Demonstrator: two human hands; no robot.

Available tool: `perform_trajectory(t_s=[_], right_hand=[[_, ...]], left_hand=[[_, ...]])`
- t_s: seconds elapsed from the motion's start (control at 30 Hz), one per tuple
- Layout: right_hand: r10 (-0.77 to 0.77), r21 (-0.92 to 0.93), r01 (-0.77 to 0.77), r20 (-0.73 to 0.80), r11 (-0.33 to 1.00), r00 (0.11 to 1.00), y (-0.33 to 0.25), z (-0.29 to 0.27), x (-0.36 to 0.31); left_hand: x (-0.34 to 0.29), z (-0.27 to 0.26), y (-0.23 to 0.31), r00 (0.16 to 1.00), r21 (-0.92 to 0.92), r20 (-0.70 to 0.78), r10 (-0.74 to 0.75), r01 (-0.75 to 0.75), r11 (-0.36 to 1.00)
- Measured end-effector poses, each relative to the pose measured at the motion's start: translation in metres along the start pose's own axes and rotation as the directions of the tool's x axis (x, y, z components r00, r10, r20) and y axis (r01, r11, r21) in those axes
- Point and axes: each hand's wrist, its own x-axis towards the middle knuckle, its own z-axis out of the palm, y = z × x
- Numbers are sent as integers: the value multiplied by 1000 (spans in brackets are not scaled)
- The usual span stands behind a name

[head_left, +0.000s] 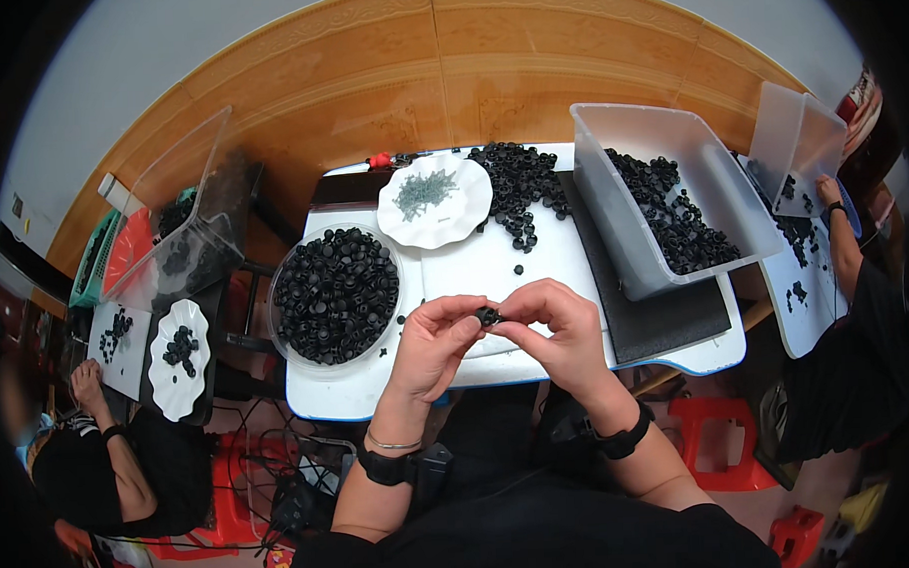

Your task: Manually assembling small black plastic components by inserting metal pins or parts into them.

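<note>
Between the fingertips of my left hand (pixel 435 343) and my right hand (pixel 558 332) is a small black plastic part (pixel 488 316). Both hands pinch it just above the near part of the white table, and the fingers cover most of it. Left of my hands, a round clear tub (pixel 276 325) is heaped with black caps (pixel 337 293). Beyond them stands a white scalloped plate (pixel 435 231) with small translucent pieces (pixel 426 194) on it. A pile of black parts (pixel 516 187) lies to the right of that plate.
A large translucent bin (pixel 612 218) with black parts stands on a dark mat (pixel 666 327) at the right. Co-workers sit on both sides; one hand (pixel 88 385) is at the left, another (pixel 829 190) at the right. Red stools (pixel 715 440) stand below. A tiled wall rises behind.
</note>
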Motion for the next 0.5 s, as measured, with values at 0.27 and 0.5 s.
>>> perform_trajectory(t_s=[0.27,0.5], right_hand=[[-41,47,37,76,998,996,3,-3,-1],[-87,-44,87,11,995,996,-3,1,1]], left_hand=[[1,0,0,1000,-65,31,0,2,998],[3,-1,0,999,-113,11,-30,31,993]])
